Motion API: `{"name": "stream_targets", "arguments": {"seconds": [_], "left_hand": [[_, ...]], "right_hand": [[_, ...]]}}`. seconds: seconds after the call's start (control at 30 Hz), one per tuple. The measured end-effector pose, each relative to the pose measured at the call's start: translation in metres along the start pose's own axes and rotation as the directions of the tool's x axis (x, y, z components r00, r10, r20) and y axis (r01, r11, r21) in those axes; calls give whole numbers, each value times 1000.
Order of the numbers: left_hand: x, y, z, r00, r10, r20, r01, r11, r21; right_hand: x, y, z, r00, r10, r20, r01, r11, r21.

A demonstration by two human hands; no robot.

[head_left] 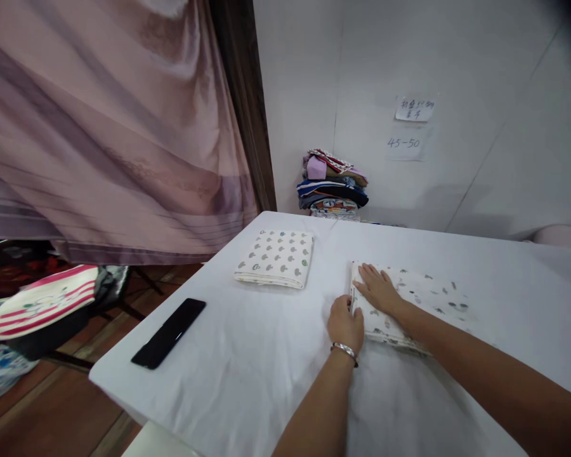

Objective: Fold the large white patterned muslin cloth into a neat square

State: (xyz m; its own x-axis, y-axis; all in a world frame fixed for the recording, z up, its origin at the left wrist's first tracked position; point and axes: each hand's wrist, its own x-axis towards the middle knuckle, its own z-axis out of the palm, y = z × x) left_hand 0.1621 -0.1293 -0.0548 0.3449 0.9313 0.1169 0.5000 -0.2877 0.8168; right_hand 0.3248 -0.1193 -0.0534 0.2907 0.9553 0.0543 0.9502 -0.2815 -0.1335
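A folded white cloth with small grey prints [428,298] lies on the white-covered table [247,374]. My right hand [379,289] rests flat on its left part, fingers stretched out. My left hand [345,325], with a bracelet at the wrist, is curled against the cloth's left edge; whether it pinches the edge is hidden. A second folded cloth with green and grey prints [276,257] lies further left, apart from both hands.
A black phone [169,332] lies near the table's left edge. A stack of folded clothes [332,187] stands against the white wall at the back. A pink curtain [109,133] hangs on the left, with striped fabric [42,301] on a chair below.
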Motion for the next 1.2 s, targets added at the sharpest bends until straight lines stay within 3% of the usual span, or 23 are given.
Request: {"name": "stream_targets", "arguments": {"seconds": [0.13, 0.3, 0.47, 0.6, 0.8, 0.87, 1.03, 1.2], "left_hand": [[0, -1, 0, 1000, 3, 9, -3, 1000, 1], [1, 0, -1, 1000, -4, 25, 4, 1000, 6], [2, 0, -1, 1000, 11, 16, -11, 1000, 3], [2, 0, -2, 1000, 7, 20, -7, 1000, -3], [2, 3, -4, 999, -14, 43, 14, 1000, 1], [2, 4, -4, 999, -16, 48, 16, 1000, 11], [4, 3, 0, 999, 9, 47, -11, 999, 42], [7, 1, 2, 999, 27, 46, -30, 998, 58]], "right_hand": [[6, -7, -8, 1000, 6, 3, -6, 1000, 29], [7, -19, -3, 1000, -14, -20, 14, 1000, 22], [6, -16, -15, 998, -12, 61, 8, 998, 63], [-13, 14, -29, 998, 21, 60, -24, 999, 37], [-57, 107, -26, 974, 222, -45, -226, 965, -136], [-65, 128, -21, 963, 255, -83, -266, 950, -163], [-66, 137, -12, 960, 262, -98, -275, 948, -162], [-65, 136, -24, 961, 272, -48, -275, 958, -76]]}}
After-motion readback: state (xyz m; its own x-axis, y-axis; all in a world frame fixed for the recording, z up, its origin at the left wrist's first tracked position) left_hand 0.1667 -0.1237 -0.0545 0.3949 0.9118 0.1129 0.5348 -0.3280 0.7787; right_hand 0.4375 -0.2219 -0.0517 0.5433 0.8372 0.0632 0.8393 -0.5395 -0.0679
